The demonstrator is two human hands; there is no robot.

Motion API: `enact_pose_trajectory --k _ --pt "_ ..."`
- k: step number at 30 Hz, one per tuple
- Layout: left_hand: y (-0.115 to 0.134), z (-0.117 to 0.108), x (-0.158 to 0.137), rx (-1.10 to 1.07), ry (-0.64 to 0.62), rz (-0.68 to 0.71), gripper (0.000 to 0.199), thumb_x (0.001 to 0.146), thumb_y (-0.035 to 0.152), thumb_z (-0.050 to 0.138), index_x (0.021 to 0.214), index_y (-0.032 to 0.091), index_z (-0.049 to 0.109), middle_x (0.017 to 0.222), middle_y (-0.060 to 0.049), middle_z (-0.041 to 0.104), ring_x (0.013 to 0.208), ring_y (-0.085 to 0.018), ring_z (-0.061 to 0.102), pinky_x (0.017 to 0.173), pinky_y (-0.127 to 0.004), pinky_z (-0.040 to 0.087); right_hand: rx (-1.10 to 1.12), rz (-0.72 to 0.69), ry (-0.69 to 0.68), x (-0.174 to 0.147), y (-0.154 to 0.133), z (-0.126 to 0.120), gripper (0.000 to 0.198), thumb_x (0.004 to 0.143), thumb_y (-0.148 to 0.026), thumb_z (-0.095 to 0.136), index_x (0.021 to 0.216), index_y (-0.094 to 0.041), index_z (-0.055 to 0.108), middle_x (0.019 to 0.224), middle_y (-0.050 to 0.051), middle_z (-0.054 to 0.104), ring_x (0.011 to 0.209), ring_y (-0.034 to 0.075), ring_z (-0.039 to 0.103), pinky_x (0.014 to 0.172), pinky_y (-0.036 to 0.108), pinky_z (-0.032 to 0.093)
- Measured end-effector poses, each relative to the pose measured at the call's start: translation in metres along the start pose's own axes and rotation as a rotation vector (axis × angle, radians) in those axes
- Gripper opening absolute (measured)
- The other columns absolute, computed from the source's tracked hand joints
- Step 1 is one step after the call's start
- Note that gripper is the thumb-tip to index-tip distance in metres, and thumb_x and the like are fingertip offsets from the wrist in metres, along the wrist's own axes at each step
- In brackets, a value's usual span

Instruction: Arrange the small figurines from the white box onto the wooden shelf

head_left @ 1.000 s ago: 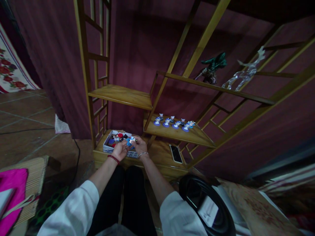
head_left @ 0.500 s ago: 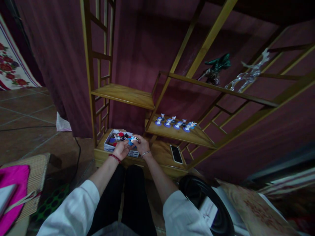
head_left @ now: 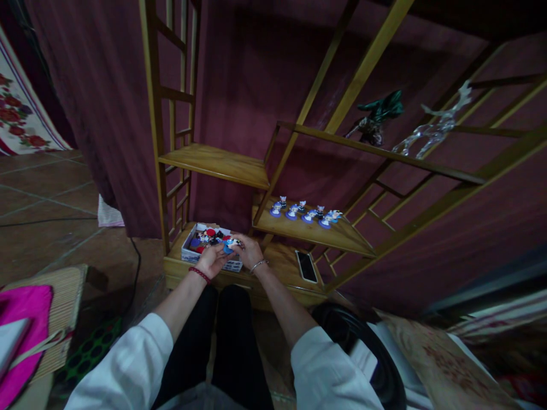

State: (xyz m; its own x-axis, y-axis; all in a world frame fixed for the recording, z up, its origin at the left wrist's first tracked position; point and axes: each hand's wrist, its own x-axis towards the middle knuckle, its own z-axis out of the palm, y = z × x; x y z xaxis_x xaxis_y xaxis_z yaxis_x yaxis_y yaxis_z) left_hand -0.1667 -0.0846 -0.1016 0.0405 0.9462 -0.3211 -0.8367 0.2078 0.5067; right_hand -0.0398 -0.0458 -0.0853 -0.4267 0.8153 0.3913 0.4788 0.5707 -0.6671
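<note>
Between my two hands, over the front of an open box, is a small figurine (head_left: 231, 244) with a blue base. My left hand (head_left: 212, 259) grips it at the base, and my right hand (head_left: 248, 251) has its fingers closed on the other side. The box (head_left: 190, 257) stands on the lowest shelf board and holds several more figurines in red, black and purple. To the right, on a slightly higher shelf, several small figurines (head_left: 308, 217) stand in two rows, the front ones on purple bases.
A phone (head_left: 306, 266) lies on the bottom board (head_left: 277, 272). Higher on the wooden rack are a green figure (head_left: 380, 114) and a clear deer ornament (head_left: 436, 131). A round black object (head_left: 380, 353) is by my right arm; a woven-topped seat (head_left: 68, 296) stands left.
My right hand and forearm have shifted slightly to the right, and the figurine is tilted a little differently between my fingers. The shelf figurines have not moved.
</note>
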Motion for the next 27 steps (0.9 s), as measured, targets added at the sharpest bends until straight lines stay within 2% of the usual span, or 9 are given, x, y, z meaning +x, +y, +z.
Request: enact_pose_trajectory --k 4,9,21,27 --pt "0.0 0.002 -0.003 0.023 -0.014 -0.023 0.017 0.076 0.004 0.044 0.072 0.009 0.06 0.069 -0.009 0.065 0.066 -0.015 0.061 0.074 -0.035 0.05 -0.045 -0.089 -0.05 -0.001 -0.004 -0.008 0.021 0.074 -0.024 0.053 0.093 -0.024 0.061 0.092 0.001 0.062 0.083 0.015 0.056 0.075 0.026 0.042" --pt "-0.001 0.003 -0.005 0.011 -0.005 -0.048 0.018 0.076 0.003 0.043 0.069 0.008 0.059 0.066 -0.01 0.063 0.066 -0.016 0.061 0.074 -0.037 0.05 -0.064 -0.133 -0.095 -0.002 -0.006 -0.013 0.019 0.076 -0.022 0.053 0.093 -0.023 0.062 0.088 0.001 0.062 0.082 0.015 0.055 0.076 0.026 0.041" --pt "-0.001 0.001 -0.003 0.035 -0.057 -0.118 0.017 0.076 0.003 0.041 0.073 0.007 0.057 0.068 -0.011 0.063 0.071 -0.018 0.062 0.076 -0.037 0.05 -0.129 -0.26 -0.235 -0.001 -0.004 -0.021 0.026 0.079 -0.013 0.046 0.098 -0.023 0.06 0.094 0.003 0.06 0.089 0.014 0.054 0.082 0.026 0.04" --pt "-0.003 0.004 -0.004 0.01 -0.053 -0.131 0.016 0.076 0.004 0.042 0.074 0.009 0.057 0.066 -0.01 0.063 0.069 -0.017 0.061 0.076 -0.038 0.05 -0.138 -0.342 -0.222 -0.001 -0.003 -0.025 0.023 0.08 -0.016 0.045 0.097 -0.022 0.06 0.095 0.004 0.06 0.089 0.014 0.054 0.081 0.025 0.042"
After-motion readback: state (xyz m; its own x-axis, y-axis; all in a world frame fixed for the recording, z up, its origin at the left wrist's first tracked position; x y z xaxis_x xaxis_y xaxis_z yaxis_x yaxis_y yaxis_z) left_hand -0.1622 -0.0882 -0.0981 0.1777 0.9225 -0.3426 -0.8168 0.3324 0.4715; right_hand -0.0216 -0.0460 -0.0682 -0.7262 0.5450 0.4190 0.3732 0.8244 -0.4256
